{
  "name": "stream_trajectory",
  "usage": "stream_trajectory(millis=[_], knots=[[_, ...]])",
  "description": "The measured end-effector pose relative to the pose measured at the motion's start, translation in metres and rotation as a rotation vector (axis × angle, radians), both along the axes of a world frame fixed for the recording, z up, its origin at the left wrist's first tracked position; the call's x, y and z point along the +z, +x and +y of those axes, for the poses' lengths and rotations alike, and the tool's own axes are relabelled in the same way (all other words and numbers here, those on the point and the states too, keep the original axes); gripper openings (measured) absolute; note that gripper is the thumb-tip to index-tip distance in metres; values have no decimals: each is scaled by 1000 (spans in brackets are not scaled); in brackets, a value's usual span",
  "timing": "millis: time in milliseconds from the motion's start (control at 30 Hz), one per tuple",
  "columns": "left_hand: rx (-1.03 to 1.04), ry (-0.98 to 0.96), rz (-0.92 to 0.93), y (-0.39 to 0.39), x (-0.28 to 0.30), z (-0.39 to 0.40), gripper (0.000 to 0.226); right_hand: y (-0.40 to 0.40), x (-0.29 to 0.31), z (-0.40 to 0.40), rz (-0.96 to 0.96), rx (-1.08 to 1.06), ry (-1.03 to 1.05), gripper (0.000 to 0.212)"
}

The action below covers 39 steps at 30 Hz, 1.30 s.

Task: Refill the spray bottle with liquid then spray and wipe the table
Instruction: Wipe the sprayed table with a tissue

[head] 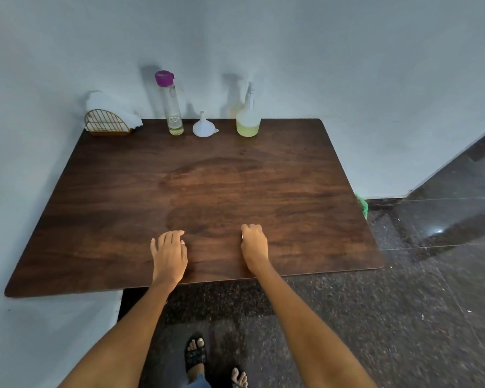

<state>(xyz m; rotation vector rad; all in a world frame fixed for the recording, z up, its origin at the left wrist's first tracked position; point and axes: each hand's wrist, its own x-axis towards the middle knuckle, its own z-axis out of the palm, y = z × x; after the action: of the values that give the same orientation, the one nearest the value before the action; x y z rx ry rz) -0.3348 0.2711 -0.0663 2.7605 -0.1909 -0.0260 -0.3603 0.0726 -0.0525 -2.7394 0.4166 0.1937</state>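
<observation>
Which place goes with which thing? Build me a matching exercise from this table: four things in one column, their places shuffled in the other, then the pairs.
Things:
1. spray bottle
2. funnel
3. purple-capped bottle
4. napkin holder

Places:
A. far left corner of the table
B. between the two bottles
C. rightmost in the back row
D. just left of the funnel

Pairs: 1-C, 2-B, 3-D, 4-A

Matt wood-grain table (207, 177); translucent plastic funnel (204, 127); gold wire holder (107, 122)
</observation>
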Motion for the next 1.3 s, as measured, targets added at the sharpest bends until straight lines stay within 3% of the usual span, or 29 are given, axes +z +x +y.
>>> stream_trajectory(millis=[200, 300, 500, 600, 700, 833, 867, 933, 1033, 1100, 1133, 1233, 1300], knots=[[-6, -2, 4, 5, -2, 1, 29, -18, -19, 8, -25, 87, -4, 30], [-23, -1, 0, 9, -1, -1, 29, -22, -16, -14, -24, 124, 17, 21], [-11, -4, 18, 15, -4, -2, 29, -43, -8, -98, -138, -463, 99, 18], [-18, -3, 17, 15, -7, -1, 28, -41, -5, -97, -173, -546, 79, 21], [15, 4, 42, 14, -9, 9, 29, -16, -9, -40, -132, -376, 70, 27], [70, 41, 54, 18, -5, 32, 34, 18, 2, 84, 25, 59, 263, 30], [85, 52, 52, 21, -3, 37, 35, 22, 3, 103, -9, 133, 294, 27], [123, 60, 51, 28, 0, 47, 36, 25, 9, 117, 21, 208, 440, 20], [166, 39, 46, 35, 2, 54, 35, 21, 5, 77, -75, 249, 328, 24], [156, 40, 51, 38, 1, 54, 34, 20, -6, 43, -267, 116, 109, 24], [139, 43, 48, 40, 1, 54, 34, 20, -11, 16, -266, 37, 1, 27], [100, 48, 38, 49, 3, 50, 33, 23, -13, -42, -159, -312, 181, 23], [90, 48, 49, 58, 3, 49, 33, 28, -11, -50, -104, -318, 152, 16]])
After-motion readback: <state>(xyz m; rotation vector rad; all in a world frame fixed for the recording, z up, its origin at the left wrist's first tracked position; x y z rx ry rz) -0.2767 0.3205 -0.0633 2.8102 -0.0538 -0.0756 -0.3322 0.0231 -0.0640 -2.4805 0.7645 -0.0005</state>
